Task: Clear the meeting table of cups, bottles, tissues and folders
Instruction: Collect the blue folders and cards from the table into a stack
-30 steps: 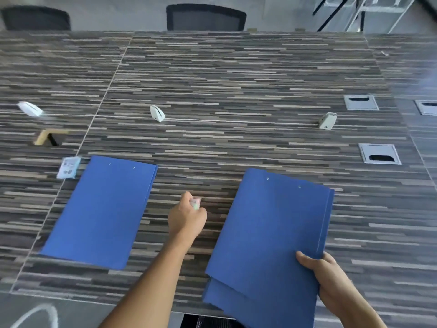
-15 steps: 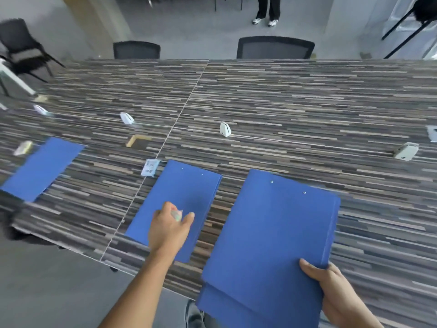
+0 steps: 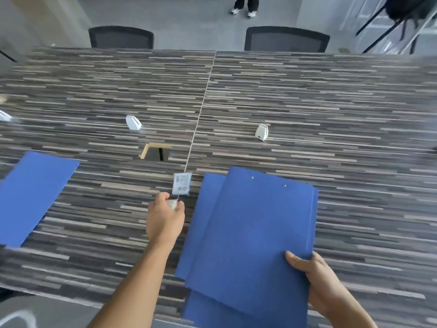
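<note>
You stand at the near edge of a long counter (image 3: pixel 307 102) of dark laminate streaked with pale and brown strips. It is made of two slabs that meet at a thin seam (image 3: pixel 203 107) running away from you. Along its middle, a small white wedge-shaped stand (image 3: pixel 133 123) sits left of the seam and a second white stand (image 3: pixel 261 132) sits right of it. Closer to you, just left of the seam, is a rectangular cable opening with a light wooden rim (image 3: pixel 155 151).

Your right hand (image 3: pixel 324 287) grips a stack of flat blue card folders (image 3: pixel 255 233) at its near right corner, with the thumb on top and the fingers curled beneath. The stack overlaps another blue folder (image 3: pixel 208 209) lying on the counter under its left side. Your left hand (image 3: pixel 164 221) is closed, its thumb and fingers pinching a small pale object (image 3: pixel 173 204) that is too blurred to identify. Just beyond its knuckles a small clear-wrapped tissue packet (image 3: pixel 181 184) lies beside the seam — whether the hand touches it, you cannot tell. A third blue card folder (image 3: pixel 33 197) lies well to the left, near the counter's near edge.

Past the far edge stand two black mesh-backed chairs, one left (image 3: pixel 121 36) and one right (image 3: pixel 286 39), on a grey floor (image 3: pixel 189 15). Beyond them are a standing person's legs and pale trainers (image 3: pixel 243 9) — and, at the upper right, black tripod legs (image 3: pixel 378 22).
</note>
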`<state>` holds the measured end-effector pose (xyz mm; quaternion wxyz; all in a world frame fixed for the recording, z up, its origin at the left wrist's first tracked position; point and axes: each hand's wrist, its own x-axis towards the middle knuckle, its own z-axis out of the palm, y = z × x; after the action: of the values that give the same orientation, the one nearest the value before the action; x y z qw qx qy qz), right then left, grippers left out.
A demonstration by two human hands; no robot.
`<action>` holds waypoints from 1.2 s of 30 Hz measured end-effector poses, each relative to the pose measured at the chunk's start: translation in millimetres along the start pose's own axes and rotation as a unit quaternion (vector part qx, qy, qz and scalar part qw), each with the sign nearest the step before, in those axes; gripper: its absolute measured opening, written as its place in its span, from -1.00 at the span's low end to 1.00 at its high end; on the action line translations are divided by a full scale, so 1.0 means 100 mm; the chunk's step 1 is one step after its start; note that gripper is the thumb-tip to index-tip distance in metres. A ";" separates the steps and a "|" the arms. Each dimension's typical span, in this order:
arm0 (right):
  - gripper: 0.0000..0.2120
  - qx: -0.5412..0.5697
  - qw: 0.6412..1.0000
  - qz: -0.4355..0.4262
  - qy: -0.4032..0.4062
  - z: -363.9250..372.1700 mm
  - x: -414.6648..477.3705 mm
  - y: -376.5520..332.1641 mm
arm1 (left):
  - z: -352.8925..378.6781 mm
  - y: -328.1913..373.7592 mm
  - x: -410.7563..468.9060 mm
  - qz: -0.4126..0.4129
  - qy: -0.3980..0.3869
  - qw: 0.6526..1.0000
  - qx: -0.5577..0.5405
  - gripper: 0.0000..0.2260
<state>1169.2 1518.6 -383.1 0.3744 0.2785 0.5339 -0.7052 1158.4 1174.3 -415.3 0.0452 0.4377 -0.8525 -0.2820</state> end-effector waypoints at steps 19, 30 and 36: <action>-0.94 -0.215 0.928 -0.032 0.304 1.02 0.86 0.01 | 0.63 0.15 0.98 0.048 -0.102 0.981 0.158 -0.38; -0.72 -0.053 0.978 0.009 0.201 0.98 0.91 0.04 | 0.58 0.13 1.10 0.034 -0.153 0.978 0.138 -0.21; -0.73 -0.033 0.990 0.065 0.118 1.06 0.89 0.05 | 0.47 0.07 1.16 0.049 -0.181 0.976 0.108 -0.26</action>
<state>1123.9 1395.5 -427.0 0.3628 0.3816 0.5783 -0.6232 1067.3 1108.3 -470.9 -0.1436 0.3395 -0.8922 -0.2608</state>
